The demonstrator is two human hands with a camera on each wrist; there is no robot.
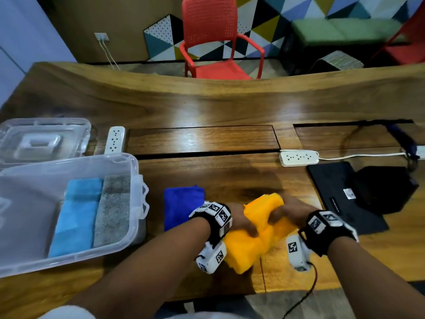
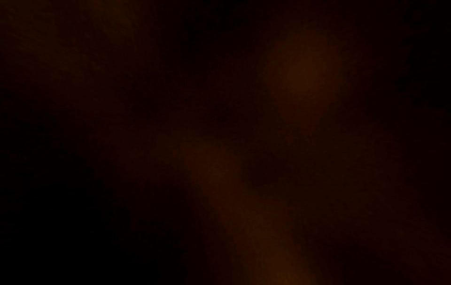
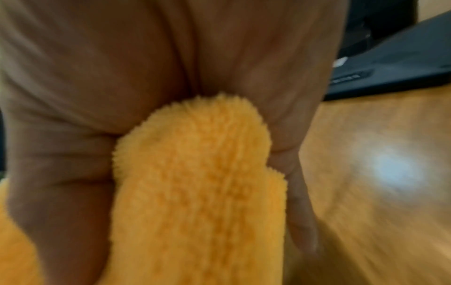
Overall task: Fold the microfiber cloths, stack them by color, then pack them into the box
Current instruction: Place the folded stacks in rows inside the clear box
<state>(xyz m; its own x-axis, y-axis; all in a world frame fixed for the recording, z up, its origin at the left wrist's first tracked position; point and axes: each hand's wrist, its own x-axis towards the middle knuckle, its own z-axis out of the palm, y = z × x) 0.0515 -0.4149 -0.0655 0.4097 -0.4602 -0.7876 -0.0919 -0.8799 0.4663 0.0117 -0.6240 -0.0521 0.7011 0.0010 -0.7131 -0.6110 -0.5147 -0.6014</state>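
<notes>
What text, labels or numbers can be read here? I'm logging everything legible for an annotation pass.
No text can be read in any view.
White sticker on the black case: too small and blurred.
Pale strip of print on the same case: blurred.
Wrist trackers: black-and-white square marker patterns only, no words.
Left wrist view: dark, nothing visible.

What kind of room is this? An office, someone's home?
Probably an office lounge or meeting room: a long wooden table with built-in cable hatches and power strips, a red plastic chair, and a wall painted in coloured triangles.
</notes>
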